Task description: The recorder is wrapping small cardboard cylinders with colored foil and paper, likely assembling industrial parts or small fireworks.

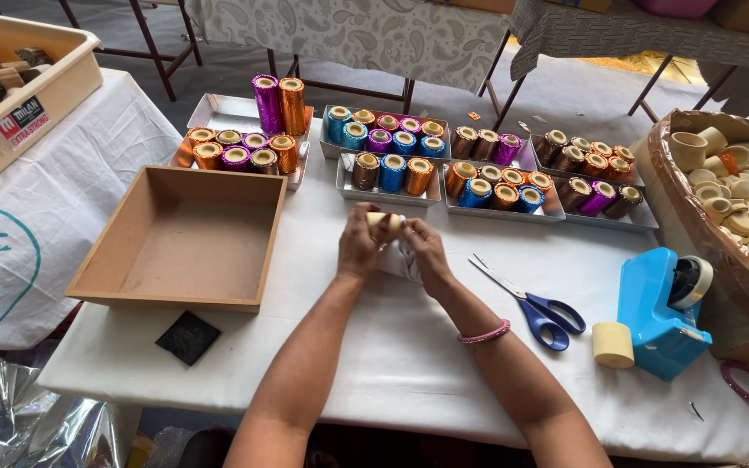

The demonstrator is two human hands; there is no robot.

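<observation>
the left hand (359, 247) and the right hand (426, 251) meet at mid-table, both pinched on one small cream tube (385, 220). the tube lies crosswise, long axis left to right, its left end in the left fingertips and its right end in the right. neither hand is nearer. silvery foil (400, 260) hangs below it. blue-handled scissors (535, 305) lie apart to the right.

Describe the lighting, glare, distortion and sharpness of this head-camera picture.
Head view: soft, even daylight with faint shadows; bright glints on the foil-wrapped cups and the crumpled foil sheet; wide-angle bending at the table edges; hands and scissors sharp, with no motion blur.
</observation>
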